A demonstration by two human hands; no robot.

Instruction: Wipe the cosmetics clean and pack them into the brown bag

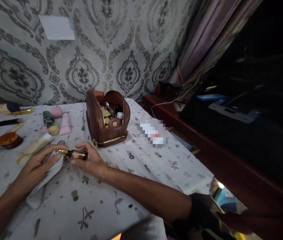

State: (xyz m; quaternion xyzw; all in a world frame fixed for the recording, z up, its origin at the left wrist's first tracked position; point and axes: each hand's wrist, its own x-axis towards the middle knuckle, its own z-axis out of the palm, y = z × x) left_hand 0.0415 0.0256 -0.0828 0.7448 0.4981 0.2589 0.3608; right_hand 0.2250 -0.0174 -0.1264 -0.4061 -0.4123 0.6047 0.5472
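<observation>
In my right hand (92,162) is a small dark cosmetic bottle (75,154) with gold parts, lying sideways between thumb and fingers. My left hand (37,164) pinches a white cloth (45,183) that hangs down toward the table. Cloth and left fingertips meet the gold end of the bottle. Just beyond the left hand lies a cream-coloured tube (36,144) with a white cap. A brown makeup bag (108,136) stands unzipped past my right hand, with several cosmetics inside.
A patterned white tablecloth (101,203) covers the table. At the left lie a pink tube (65,124), a dark green jar (48,118), a round red-brown container (9,140) and brushes (5,123). A blurred-out white item (153,134) rests right of the bag, near a dark red ledge (181,125).
</observation>
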